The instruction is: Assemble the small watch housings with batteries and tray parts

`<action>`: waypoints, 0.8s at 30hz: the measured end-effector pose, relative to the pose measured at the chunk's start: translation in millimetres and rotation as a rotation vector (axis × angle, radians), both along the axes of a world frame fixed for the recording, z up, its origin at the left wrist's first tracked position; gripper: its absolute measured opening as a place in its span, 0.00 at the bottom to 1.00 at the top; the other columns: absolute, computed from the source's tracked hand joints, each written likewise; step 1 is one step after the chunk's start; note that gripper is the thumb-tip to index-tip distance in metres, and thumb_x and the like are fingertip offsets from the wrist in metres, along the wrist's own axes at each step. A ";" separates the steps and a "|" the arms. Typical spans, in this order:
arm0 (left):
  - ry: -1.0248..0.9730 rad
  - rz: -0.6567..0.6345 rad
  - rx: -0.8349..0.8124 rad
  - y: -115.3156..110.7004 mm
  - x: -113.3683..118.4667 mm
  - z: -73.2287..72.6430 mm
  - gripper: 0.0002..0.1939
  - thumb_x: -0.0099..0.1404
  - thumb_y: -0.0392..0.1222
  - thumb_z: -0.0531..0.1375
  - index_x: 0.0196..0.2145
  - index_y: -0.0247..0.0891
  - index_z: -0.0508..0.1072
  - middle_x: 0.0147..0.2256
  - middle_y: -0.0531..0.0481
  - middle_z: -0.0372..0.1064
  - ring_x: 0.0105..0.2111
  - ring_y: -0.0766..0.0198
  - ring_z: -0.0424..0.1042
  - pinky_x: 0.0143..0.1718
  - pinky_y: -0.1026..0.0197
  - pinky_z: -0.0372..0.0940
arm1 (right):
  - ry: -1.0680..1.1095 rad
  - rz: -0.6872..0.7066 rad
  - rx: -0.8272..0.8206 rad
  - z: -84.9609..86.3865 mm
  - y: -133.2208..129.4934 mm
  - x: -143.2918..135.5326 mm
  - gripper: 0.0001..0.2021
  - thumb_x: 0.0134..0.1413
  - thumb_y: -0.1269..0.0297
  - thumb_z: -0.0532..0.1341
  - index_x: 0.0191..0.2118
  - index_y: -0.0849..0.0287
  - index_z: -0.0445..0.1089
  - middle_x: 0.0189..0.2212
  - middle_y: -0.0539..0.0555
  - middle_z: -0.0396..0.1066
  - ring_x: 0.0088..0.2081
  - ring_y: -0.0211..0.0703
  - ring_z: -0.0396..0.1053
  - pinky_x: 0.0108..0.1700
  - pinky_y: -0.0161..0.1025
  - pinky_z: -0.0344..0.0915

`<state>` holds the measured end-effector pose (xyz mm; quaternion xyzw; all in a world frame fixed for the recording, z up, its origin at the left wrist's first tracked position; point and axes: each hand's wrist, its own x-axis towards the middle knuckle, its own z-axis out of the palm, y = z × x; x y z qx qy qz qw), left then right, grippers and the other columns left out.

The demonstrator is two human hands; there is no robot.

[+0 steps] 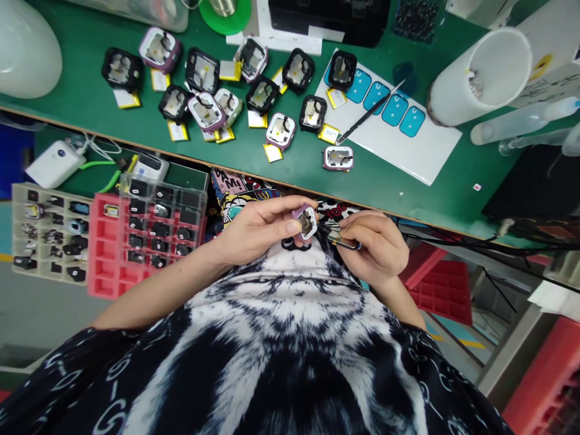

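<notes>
Your left hand (258, 232) holds a small purple-rimmed watch case (307, 220) close to your chest, below the desk's near edge, with thumb and fingers pinched around its frame. Your right hand (374, 244) sits just beside it, fingers pressed together on a thin dark tool (347, 243) whose tip points toward the case's open back. A thin dark wire appears to run between the case and the tool side; the exact join is too small to read.

The main risk, as I judge it, is that wire: pull your hands apart or twist the case and it could tear loose. Working over your lap rather than the desk (81, 103) also means a slipped case would drop to the floor.

On the green desk I count about fourteen more cases (263, 95), black, white and purple-rimmed, most with a small yellow-edged battery (272, 152) lying next to them. A white sheet (408, 151) carries some five blue stickers (411, 121), with one pair of tweezers (367, 118) across it. Two compartment trays, one red (102, 254) and one pale (22, 232), sit lower left.
</notes>
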<state>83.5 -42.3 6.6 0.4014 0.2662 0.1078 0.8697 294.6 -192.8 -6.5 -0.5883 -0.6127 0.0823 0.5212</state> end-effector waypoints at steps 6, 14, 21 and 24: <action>0.023 0.049 -0.039 0.6 2.8 -0.2 0.19 0.70 0.43 0.74 0.57 0.41 0.85 0.43 0.44 0.82 0.36 0.62 0.81 0.40 0.60 0.78 | 0.070 -0.036 -0.001 10.4 1.4 3.5 0.11 0.61 0.76 0.68 0.45 0.52 0.77 0.37 0.50 0.76 0.38 0.47 0.82 0.39 0.47 0.82; -0.022 0.066 -0.259 10.5 2.4 -4.1 0.19 0.74 0.41 0.69 0.61 0.39 0.83 0.54 0.37 0.81 0.41 0.57 0.83 0.41 0.57 0.79 | 0.162 -0.306 0.056 10.7 15.2 11.6 0.06 0.63 0.70 0.70 0.41 0.52 0.75 0.35 0.50 0.72 0.35 0.46 0.78 0.35 0.46 0.79; 0.138 0.120 -0.076 41.3 -21.4 17.4 0.17 0.72 0.42 0.69 0.56 0.35 0.84 0.39 0.42 0.82 0.32 0.60 0.82 0.33 0.60 0.77 | 0.231 -0.439 0.066 -7.4 44.8 24.1 0.07 0.51 0.66 0.76 0.36 0.53 0.81 0.32 0.52 0.77 0.29 0.48 0.75 0.26 0.45 0.69; 0.245 0.219 0.234 77.1 -47.5 37.2 0.17 0.71 0.45 0.71 0.55 0.37 0.84 0.38 0.44 0.82 0.32 0.61 0.81 0.33 0.60 0.76 | 0.231 -0.496 0.065 -28.4 55.0 31.6 0.08 0.44 0.61 0.78 0.33 0.50 0.82 0.29 0.53 0.78 0.26 0.51 0.73 0.24 0.49 0.65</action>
